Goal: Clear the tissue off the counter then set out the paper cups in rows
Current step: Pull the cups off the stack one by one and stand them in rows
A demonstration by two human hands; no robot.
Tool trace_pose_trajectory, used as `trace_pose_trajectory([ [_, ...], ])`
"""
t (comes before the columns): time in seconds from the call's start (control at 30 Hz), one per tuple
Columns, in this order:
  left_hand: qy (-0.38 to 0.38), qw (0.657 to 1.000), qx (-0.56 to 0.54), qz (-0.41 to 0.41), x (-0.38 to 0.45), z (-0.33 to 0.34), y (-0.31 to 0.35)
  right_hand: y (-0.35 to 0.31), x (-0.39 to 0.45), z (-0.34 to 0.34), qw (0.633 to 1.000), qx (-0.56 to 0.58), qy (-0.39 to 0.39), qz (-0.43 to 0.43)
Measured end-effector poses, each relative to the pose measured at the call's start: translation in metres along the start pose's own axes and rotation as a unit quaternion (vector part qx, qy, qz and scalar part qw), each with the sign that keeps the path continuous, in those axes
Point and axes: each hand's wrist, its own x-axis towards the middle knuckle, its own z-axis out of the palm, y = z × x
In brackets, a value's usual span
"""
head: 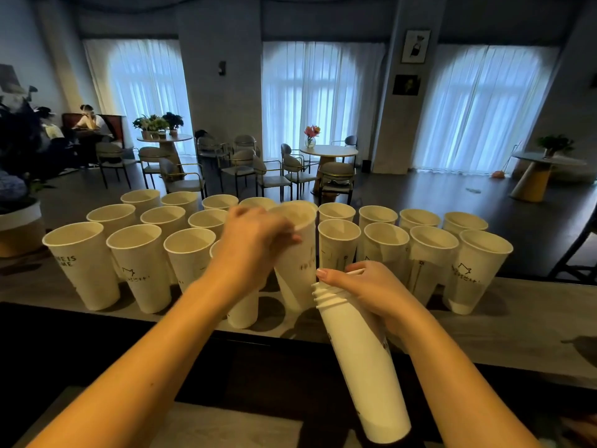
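Observation:
Several white paper cups point(82, 260) stand upright in three rows across the grey counter point(517, 321). My left hand point(255, 240) grips the rim of one tilted cup point(297, 266) in the middle of the front row, just above the counter. My right hand point(365, 286) grips the top of a nested stack of cups point(358, 360), which leans toward me over the counter's near edge. No tissue is visible on the counter.
A planter point(19, 227) sits at the counter's left end. Beyond the counter lies a café floor with round tables point(329, 151), chairs point(274, 176) and curtained windows. A lower dark shelf runs below the counter's near edge.

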Motion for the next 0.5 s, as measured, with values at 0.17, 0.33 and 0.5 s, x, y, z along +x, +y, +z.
trace_pose_trajectory([
  [0.17,-0.097,0.994,0.049,0.017,-0.02,0.04,-0.001,-0.002,0.005,0.007,1.0,0.009,-0.003,-0.001],
  [0.33,-0.103,0.992,0.078,0.011,-0.021,0.047,-0.008,-0.001,0.01,0.01,1.0,0.001,-0.002,0.008],
  [0.5,-0.097,0.992,0.079,0.008,-0.022,0.049,-0.014,0.001,0.017,0.015,1.0,0.002,-0.011,0.011],
])
